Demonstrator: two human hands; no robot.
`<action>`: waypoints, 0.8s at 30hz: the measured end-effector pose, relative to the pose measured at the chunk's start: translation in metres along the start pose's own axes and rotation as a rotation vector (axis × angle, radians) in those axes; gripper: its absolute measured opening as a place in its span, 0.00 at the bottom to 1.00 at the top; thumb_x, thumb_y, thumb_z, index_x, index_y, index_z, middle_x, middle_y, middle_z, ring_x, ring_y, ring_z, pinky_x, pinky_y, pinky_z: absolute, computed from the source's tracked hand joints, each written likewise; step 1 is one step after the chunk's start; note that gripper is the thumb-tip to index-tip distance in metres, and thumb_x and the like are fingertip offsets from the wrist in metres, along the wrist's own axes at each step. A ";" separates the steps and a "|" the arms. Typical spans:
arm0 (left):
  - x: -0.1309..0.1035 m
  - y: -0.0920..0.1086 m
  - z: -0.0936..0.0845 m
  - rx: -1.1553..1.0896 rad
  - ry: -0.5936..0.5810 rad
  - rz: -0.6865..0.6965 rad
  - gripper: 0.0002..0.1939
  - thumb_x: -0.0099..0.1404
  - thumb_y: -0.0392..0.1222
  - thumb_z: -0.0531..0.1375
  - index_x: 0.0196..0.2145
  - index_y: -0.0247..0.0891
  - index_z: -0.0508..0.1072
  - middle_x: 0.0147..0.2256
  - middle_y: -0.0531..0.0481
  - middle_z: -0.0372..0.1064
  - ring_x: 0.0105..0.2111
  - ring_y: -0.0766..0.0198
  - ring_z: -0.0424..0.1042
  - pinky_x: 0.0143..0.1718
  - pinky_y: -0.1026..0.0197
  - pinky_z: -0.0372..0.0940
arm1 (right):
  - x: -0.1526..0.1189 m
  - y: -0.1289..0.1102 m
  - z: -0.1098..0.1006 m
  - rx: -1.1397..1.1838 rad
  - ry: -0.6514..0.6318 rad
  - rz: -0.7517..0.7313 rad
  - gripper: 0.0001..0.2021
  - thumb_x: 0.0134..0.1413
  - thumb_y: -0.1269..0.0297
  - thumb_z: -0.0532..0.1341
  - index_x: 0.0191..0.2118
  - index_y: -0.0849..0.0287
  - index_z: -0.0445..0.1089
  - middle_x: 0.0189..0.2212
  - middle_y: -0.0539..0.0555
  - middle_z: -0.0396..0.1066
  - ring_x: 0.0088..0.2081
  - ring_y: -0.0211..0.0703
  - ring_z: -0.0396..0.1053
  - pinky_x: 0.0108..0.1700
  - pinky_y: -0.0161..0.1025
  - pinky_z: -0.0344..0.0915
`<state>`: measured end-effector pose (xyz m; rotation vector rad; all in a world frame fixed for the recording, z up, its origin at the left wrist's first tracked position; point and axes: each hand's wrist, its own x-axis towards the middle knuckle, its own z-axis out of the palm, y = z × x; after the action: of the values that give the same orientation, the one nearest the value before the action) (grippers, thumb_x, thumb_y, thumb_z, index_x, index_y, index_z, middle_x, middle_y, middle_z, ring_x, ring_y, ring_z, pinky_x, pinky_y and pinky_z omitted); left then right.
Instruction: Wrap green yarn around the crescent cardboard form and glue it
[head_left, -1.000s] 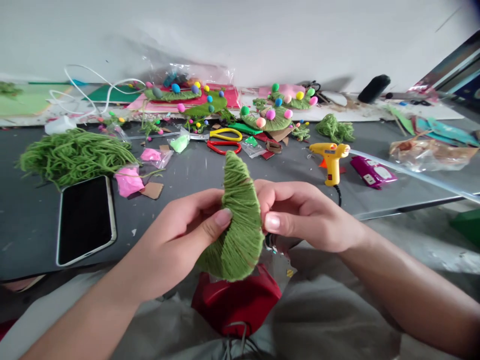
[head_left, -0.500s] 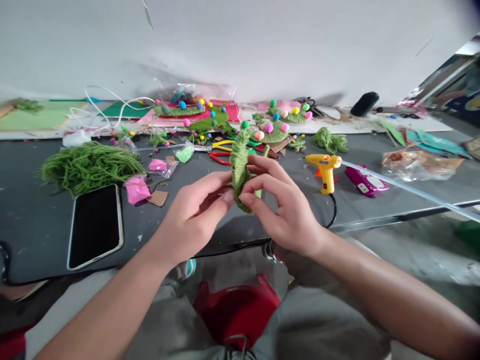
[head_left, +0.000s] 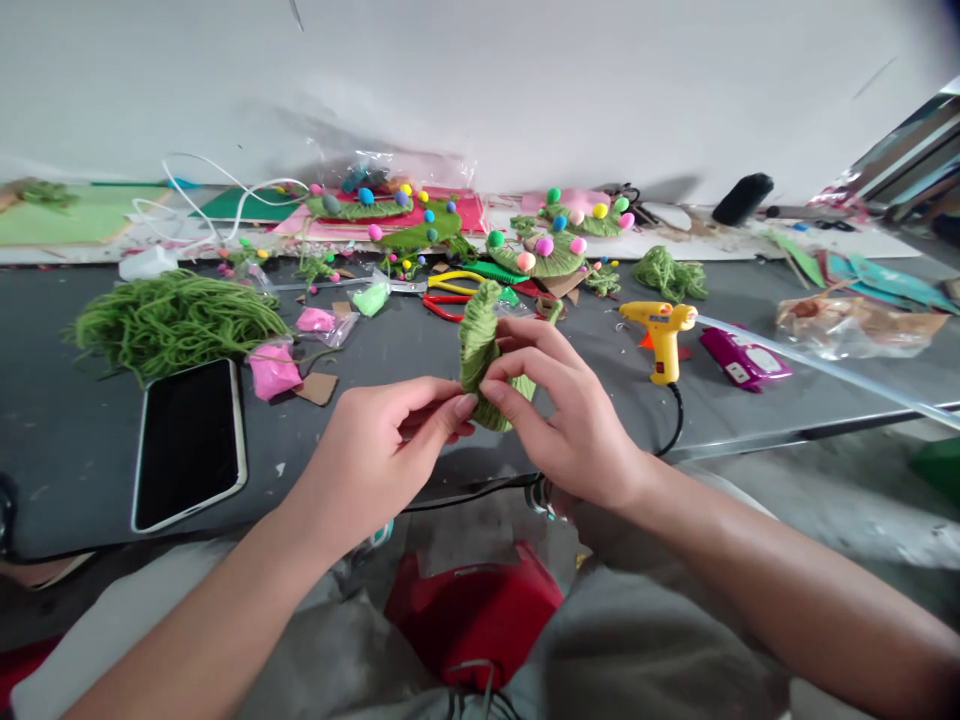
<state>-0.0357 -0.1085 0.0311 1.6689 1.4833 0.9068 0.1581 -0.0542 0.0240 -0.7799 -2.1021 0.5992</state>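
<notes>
Bare room on the grey table (head_left: 292, 430) toward the phone (head_left: 189, 445) and the glue gun (head_left: 661, 340). Near its front edge, above it, left hand (head_left: 379, 440) pinches the green yarn-wrapped piece (head_left: 478, 345); right hand (head_left: 566, 420) grips it too. I note curved, ridged windings (partly finger-covered).

No legible lettering, numbers, brands or signs anywhere.

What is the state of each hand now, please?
Left hand: closed, holding the green piece by its edge.
Right hand: closed, holding the same green piece.
</notes>
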 end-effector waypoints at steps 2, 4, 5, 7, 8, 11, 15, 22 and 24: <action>-0.001 0.000 -0.002 -0.026 0.052 -0.015 0.13 0.69 0.51 0.60 0.40 0.41 0.79 0.32 0.52 0.80 0.32 0.63 0.79 0.35 0.66 0.71 | 0.001 0.000 -0.002 0.021 -0.005 0.012 0.03 0.66 0.68 0.59 0.39 0.58 0.70 0.57 0.62 0.67 0.57 0.48 0.69 0.60 0.48 0.66; 0.000 -0.002 -0.003 -0.068 0.108 -0.052 0.13 0.68 0.52 0.61 0.40 0.41 0.79 0.32 0.52 0.80 0.32 0.63 0.79 0.36 0.66 0.72 | 0.000 0.000 -0.004 0.050 -0.020 0.023 0.03 0.66 0.69 0.58 0.40 0.57 0.70 0.59 0.62 0.67 0.58 0.48 0.68 0.61 0.49 0.65; 0.001 -0.003 -0.003 -0.098 0.128 -0.075 0.14 0.67 0.53 0.62 0.40 0.41 0.79 0.31 0.52 0.80 0.32 0.62 0.79 0.37 0.65 0.73 | 0.000 0.001 -0.005 0.063 -0.028 0.025 0.04 0.67 0.69 0.58 0.41 0.57 0.70 0.61 0.61 0.66 0.58 0.47 0.69 0.61 0.49 0.65; 0.004 -0.007 -0.001 -0.175 0.147 -0.119 0.14 0.66 0.54 0.63 0.39 0.40 0.79 0.31 0.51 0.80 0.31 0.61 0.79 0.37 0.64 0.74 | -0.001 0.003 -0.008 0.074 -0.024 0.015 0.05 0.66 0.68 0.58 0.44 0.56 0.70 0.62 0.61 0.65 0.59 0.48 0.68 0.61 0.49 0.65; 0.005 -0.010 0.000 -0.222 0.147 -0.140 0.15 0.65 0.54 0.64 0.39 0.40 0.79 0.32 0.50 0.80 0.32 0.61 0.79 0.37 0.63 0.75 | -0.002 0.005 -0.010 0.072 -0.012 0.005 0.05 0.66 0.68 0.58 0.45 0.56 0.70 0.62 0.61 0.64 0.60 0.48 0.67 0.59 0.49 0.67; 0.010 -0.018 0.003 -0.362 0.122 -0.203 0.16 0.63 0.54 0.65 0.38 0.39 0.80 0.34 0.48 0.80 0.32 0.59 0.79 0.39 0.59 0.76 | -0.006 0.008 -0.024 0.093 -0.031 0.030 0.05 0.64 0.65 0.60 0.44 0.58 0.71 0.51 0.60 0.71 0.51 0.47 0.71 0.47 0.42 0.70; 0.010 -0.028 0.002 -0.446 0.091 -0.263 0.16 0.63 0.53 0.65 0.37 0.36 0.80 0.35 0.45 0.80 0.33 0.59 0.80 0.39 0.59 0.76 | -0.018 0.017 -0.066 0.184 -0.554 0.274 0.11 0.65 0.58 0.60 0.34 0.59 0.71 0.27 0.50 0.70 0.29 0.36 0.65 0.31 0.35 0.63; 0.000 -0.048 -0.005 -0.536 0.148 -0.357 0.14 0.61 0.50 0.68 0.37 0.36 0.79 0.34 0.46 0.80 0.32 0.60 0.79 0.37 0.60 0.76 | -0.062 0.070 -0.164 -0.244 -0.682 0.599 0.25 0.67 0.49 0.53 0.22 0.57 0.69 0.17 0.50 0.60 0.18 0.30 0.56 0.19 0.36 0.50; -0.002 -0.051 -0.006 -0.560 0.156 -0.365 0.13 0.61 0.49 0.68 0.37 0.36 0.79 0.33 0.47 0.80 0.31 0.61 0.79 0.37 0.62 0.76 | -0.066 0.084 -0.178 -0.508 -0.459 0.694 0.25 0.62 0.43 0.58 0.21 0.57 0.66 0.16 0.51 0.61 0.17 0.31 0.55 0.19 0.38 0.49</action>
<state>-0.0660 -0.1061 -0.0106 0.9086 1.4013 1.1305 0.3616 -0.0159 0.0379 -1.8493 -2.4169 0.6455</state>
